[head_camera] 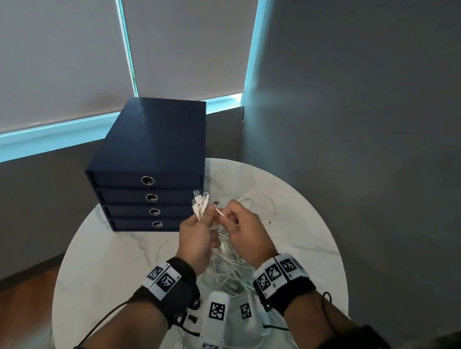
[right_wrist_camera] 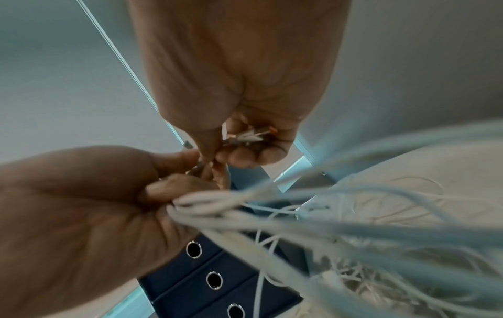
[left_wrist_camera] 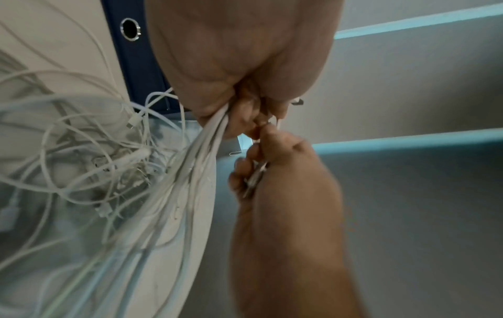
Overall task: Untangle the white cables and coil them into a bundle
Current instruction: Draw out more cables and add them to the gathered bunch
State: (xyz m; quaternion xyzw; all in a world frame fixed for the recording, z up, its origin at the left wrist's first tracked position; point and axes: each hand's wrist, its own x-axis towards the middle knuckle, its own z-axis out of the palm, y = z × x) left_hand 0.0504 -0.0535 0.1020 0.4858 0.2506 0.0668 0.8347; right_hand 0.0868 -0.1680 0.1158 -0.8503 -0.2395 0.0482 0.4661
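Observation:
A tangle of white cables [head_camera: 227, 273] lies on the round marble table [head_camera: 299, 215], between and below my hands. My left hand [head_camera: 201, 224] grips a bunch of cable ends, and their white connectors [head_camera: 199, 203] stick up above its fingers. In the left wrist view the gripped strands [left_wrist_camera: 211, 137] run down from the left hand [left_wrist_camera: 245, 103] into the loose tangle [left_wrist_camera: 90, 155]. My right hand [head_camera: 229, 215] pinches a cable end [head_camera: 219, 211] right beside the left hand's bunch. The right wrist view shows connectors [right_wrist_camera: 245, 136] held in the right hand [right_wrist_camera: 239, 148].
A navy box [head_camera: 152, 152] with several drawers stands at the table's back left, just behind my left hand. A white marker-tagged device [head_camera: 215, 323] sits between my forearms near the table's front edge. Grey walls and window blinds surround the table.

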